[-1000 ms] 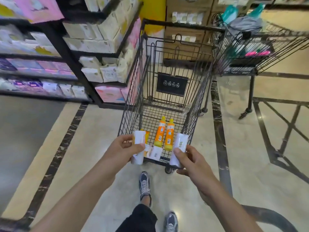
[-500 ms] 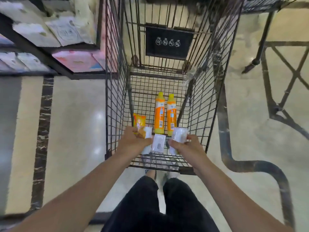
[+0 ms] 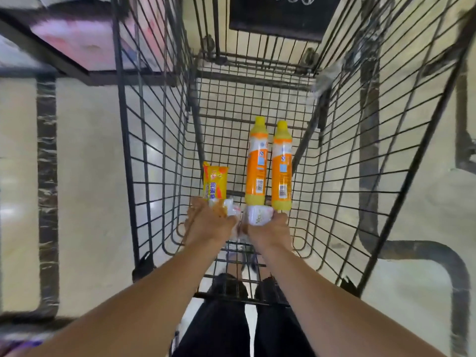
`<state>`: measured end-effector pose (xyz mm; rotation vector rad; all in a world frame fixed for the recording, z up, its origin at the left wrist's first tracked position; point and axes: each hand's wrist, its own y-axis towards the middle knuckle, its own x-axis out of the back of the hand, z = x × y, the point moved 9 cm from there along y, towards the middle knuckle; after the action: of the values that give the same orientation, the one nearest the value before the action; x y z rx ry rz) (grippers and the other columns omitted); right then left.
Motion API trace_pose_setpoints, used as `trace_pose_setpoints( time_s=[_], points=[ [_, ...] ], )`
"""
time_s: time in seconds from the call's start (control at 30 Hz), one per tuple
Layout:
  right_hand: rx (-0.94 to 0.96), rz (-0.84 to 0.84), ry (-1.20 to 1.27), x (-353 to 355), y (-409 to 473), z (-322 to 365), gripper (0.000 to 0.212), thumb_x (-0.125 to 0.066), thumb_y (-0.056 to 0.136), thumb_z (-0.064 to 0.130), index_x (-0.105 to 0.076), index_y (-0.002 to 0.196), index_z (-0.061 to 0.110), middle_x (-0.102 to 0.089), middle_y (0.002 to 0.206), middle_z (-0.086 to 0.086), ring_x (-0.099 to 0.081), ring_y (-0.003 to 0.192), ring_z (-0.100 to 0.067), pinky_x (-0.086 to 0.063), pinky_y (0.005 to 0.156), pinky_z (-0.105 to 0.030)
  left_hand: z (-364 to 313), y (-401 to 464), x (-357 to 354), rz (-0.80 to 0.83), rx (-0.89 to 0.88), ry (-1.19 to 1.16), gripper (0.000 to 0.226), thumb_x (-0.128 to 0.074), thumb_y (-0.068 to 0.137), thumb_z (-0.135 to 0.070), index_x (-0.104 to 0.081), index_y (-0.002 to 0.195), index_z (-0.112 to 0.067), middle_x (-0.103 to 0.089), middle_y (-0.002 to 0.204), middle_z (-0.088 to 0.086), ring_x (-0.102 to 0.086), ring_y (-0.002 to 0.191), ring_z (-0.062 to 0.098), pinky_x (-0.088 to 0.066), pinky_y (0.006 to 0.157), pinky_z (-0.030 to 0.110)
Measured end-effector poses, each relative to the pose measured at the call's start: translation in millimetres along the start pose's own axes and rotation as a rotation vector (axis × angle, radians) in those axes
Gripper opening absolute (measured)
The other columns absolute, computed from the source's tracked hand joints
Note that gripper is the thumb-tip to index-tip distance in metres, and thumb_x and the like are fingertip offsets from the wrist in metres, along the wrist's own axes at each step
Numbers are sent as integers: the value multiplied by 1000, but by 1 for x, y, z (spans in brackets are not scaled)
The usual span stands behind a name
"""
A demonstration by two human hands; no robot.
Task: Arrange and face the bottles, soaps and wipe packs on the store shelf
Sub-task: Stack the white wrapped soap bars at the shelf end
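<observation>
Both my hands reach down into a black wire shopping cart (image 3: 134,150). My left hand (image 3: 208,222) is closed around a white pack (image 3: 231,208) low in the cart. My right hand (image 3: 270,228) grips another white pack (image 3: 257,215) with lettering on it. Just beyond my left hand lies a yellow-orange soap pack (image 3: 215,182). Two orange bottles with yellow caps lie side by side on the cart floor, the left bottle (image 3: 256,161) and the right bottle (image 3: 282,166), caps pointing away from me.
A dark store shelf (image 3: 64,65) with a pink pack on it stands at the upper left, beside the cart. A black sign (image 3: 280,19) hangs at the cart's far end. Pale polished floor (image 3: 87,176) with dark inlay stripes surrounds the cart. My dark-trousered legs show below.
My view has tipped down and closer to the cart. Both hands, each holding a white pack, have gone from above the cart's near edge down to its floor.
</observation>
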<state>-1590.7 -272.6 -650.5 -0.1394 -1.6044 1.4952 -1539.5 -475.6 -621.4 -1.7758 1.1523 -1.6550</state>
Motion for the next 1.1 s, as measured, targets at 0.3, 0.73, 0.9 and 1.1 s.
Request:
trace_pose_setpoints(
  time_s=[0.3,0.73,0.9,1.1],
  points=[
    [-31,-72,-34,-14,6,-12,88,-82,63,61,-36,127,20,-57,122,-9,-58,116,-36,-56,94,-49,16,15,-28,-64,67,56,108,-85,71,-54,-27,152,-12,-42,154,12,-40,144,34,-41,114,53],
    [43,59,21,8,-7,1,60,-74,75,35,-45,126,23,-62,112,-2,-66,98,-25,-58,77,-36,4,-6,-20,-54,-26,-24,70,-85,74,-41,-41,126,-24,-55,125,6,-52,125,28,-48,103,43],
    [223,33,-41,47,-46,43,39,-63,88,26,-50,124,22,-59,119,-6,-61,102,-28,-45,68,-29,-38,-41,29,-84,-322,-125,44,-71,91,-22,-54,131,-23,-56,123,-2,-56,118,19,-48,94,33],
    [649,243,59,119,-165,120,5,-67,96,29,-68,94,33,-69,92,19,-63,79,2,-46,61,-12,-67,-141,142,-53,-545,-309,28,-65,95,-9,-65,102,-36,-69,101,-14,-63,96,-2,-52,81,14]
  ],
)
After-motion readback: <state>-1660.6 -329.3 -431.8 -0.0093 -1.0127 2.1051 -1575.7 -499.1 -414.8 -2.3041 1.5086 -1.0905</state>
